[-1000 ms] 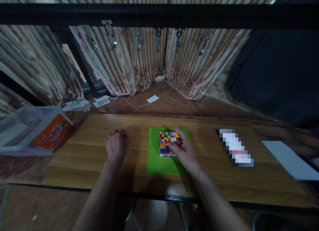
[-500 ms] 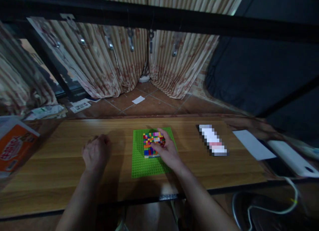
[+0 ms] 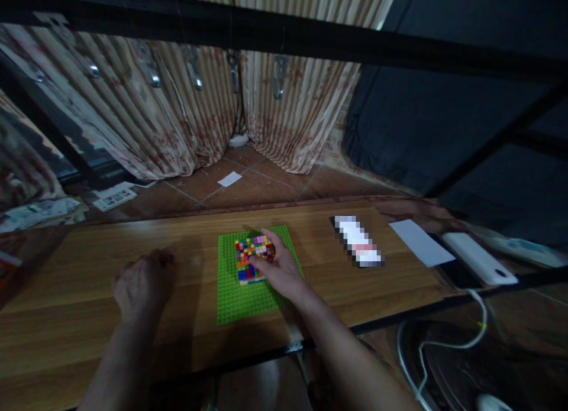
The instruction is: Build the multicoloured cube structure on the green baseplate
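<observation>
A green studded baseplate [image 3: 235,307] lies on the wooden table. On it sits a flat square block of small multicoloured toy bricks [image 3: 245,259]. My right hand [image 3: 281,269] grips the block from the right, its thumb across the top and its fingers around the far right side, covering part of the bricks. To the left of the baseplate, my left hand [image 3: 142,284] is closed, back upward, low over the bare wood and apart from the bricks. A small dark spot shows at its fingertips, too unclear to name.
Right of the baseplate lies a phone-like slab [image 3: 357,239] with a pixelated face. White paper [image 3: 421,242], a white device [image 3: 479,257] and a cable [image 3: 465,343] are at the right end. A dark metal bar [image 3: 284,32] with hanging clips crosses ahead; curtains hang beyond.
My view has turned a little to the right, so the table and everything on it appears further left. Both hands keep about the same places relative to the baseplate.
</observation>
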A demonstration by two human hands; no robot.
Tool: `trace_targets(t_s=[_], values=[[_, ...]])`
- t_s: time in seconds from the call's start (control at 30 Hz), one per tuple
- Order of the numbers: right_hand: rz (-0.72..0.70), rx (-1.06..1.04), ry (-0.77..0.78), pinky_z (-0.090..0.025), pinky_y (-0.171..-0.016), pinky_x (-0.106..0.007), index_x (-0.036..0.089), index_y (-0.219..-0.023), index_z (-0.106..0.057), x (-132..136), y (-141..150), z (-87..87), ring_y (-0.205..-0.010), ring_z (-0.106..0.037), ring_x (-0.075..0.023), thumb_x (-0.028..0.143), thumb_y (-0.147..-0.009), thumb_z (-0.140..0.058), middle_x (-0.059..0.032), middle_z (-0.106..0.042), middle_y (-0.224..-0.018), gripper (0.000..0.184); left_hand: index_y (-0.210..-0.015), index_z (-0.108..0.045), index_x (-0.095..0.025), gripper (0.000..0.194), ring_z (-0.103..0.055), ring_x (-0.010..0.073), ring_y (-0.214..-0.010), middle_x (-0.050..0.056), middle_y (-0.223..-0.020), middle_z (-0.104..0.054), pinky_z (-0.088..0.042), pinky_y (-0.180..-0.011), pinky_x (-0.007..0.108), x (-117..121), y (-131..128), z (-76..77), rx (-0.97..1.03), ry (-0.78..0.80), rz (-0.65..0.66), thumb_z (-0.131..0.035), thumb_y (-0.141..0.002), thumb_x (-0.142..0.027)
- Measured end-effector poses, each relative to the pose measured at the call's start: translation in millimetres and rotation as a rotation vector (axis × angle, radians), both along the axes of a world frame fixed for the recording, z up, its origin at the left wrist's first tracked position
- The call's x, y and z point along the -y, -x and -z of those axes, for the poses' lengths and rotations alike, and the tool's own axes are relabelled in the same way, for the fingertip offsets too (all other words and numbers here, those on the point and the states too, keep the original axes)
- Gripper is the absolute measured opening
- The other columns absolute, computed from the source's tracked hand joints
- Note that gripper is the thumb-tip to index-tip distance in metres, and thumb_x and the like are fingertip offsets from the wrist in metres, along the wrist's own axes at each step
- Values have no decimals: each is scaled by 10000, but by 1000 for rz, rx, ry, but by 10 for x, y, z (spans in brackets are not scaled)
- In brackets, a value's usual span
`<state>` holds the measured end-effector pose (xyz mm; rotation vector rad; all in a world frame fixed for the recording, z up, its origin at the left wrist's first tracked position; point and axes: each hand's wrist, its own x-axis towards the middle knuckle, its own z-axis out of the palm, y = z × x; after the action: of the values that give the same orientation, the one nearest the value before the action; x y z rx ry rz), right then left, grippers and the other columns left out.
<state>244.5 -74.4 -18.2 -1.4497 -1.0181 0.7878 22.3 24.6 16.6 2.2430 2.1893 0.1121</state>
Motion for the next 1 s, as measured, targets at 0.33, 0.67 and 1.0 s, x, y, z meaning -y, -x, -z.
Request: trace_targets(t_s=[0.33,0.67,1.0], values=[[2,24,0,-449,-974,-402,287,-1299,-510,-1,1,-22,-1067,-594,-215,270,-705,-711,-8,-655,-1106,627,-1021,-678,-185,294,-606,279,-862,128,-991,-671,-462,-681,355,12,-47,-67,128,-56,3,-504,-833,-328],[-25,-1,-11,-451,-964,-387,278,-1303,-508,8,-13,-12,-1062,-597,-207,278,-710,-704,-15,-651,-1125,625,-893,-689,-184,257,-651,229,-777,64,-829,-703,-493,-700,313,22,-153,136,591,-59,123,-495,-788,-315],[-11,1,10,-462,-947,-398,260,-1302,-513,7,-10,4,-1028,-615,-215,261,-706,-695,-26,-666,-1103,624,-850,-625,-171,221,-611,196,-790,40,-813,-666,-466,-733,293,140,-372,267,930,32,294,-474,-803,-326]])
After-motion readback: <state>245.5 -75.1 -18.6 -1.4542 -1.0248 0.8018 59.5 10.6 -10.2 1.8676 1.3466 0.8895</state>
